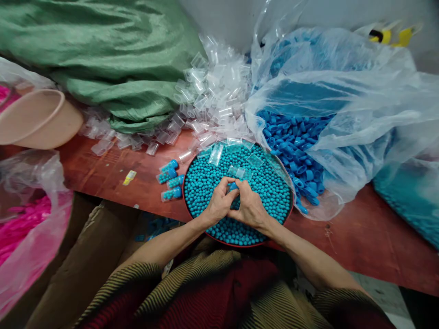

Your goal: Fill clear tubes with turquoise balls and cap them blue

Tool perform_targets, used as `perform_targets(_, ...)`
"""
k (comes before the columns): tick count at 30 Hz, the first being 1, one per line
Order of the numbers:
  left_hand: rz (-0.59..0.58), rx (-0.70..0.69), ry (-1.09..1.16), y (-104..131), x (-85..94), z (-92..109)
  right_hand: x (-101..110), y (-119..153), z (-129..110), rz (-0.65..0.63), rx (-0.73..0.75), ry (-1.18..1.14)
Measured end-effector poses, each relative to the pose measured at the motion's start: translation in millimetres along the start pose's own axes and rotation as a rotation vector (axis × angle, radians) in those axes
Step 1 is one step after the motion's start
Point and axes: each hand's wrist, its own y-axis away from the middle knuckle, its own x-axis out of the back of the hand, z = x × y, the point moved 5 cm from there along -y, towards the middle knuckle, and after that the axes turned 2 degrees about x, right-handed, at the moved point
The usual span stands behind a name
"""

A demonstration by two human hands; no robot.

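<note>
My left hand [220,201] and my right hand [252,208] meet over a round red-rimmed tray [185,201] full of small teal balls [206,178]. Both are closed, fingertips together around a small blue cap [233,186]. Whether a clear tube is attached under the cap is hidden by my fingers. Just beyond my fingertips, a clear plastic tube [236,172] lies on the balls, with another clear tube [216,154] farther back. Left of the tray, several capped tubes [171,194] holding teal balls lie on the red table [151,201].
Clear tubes [219,96] are heaped behind the tray, beside a green sack [137,59]. Blue caps [295,141] spill from a plastic bag [363,100] at right. A beige tub [44,119] stands at left, above a bag of pink pieces [27,224]. Another bag of teal balls [404,196] sits far right.
</note>
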Motion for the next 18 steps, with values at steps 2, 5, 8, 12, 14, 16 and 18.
perform_targets(2, 0.049, -0.010, -0.062, 0, 2.3, -1, -6, 0, -2, 0.001, 0.005, -0.002)
perform_targets(5, 0.073, -0.053, -0.189, 2, 8.0, 0, -11, -2, -11, -0.068, -0.034, 0.004)
perform_targets(8, 0.066, -0.097, -0.326, 7, 27.8, 5, -8, -6, -25, -0.181, -0.007, 0.023)
perform_targets(12, 0.254, -0.137, -0.545, 18, 96.6, 17, 9, -16, -12, -0.167, -0.030, 0.163)
perform_targets(14, 0.426, -0.097, -0.748, 24, 137.7, 21, 18, -22, 12, -0.109, -0.139, 0.283)
perform_targets(16, 0.559, -0.055, -1.004, 27, 165.8, 24, 22, -27, 35, -0.094, -0.208, 0.387)
perform_targets(18, 0.660, -0.060, -1.225, 26, 174.1, 28, 20, -32, 50, -0.129, -0.229, 0.449)
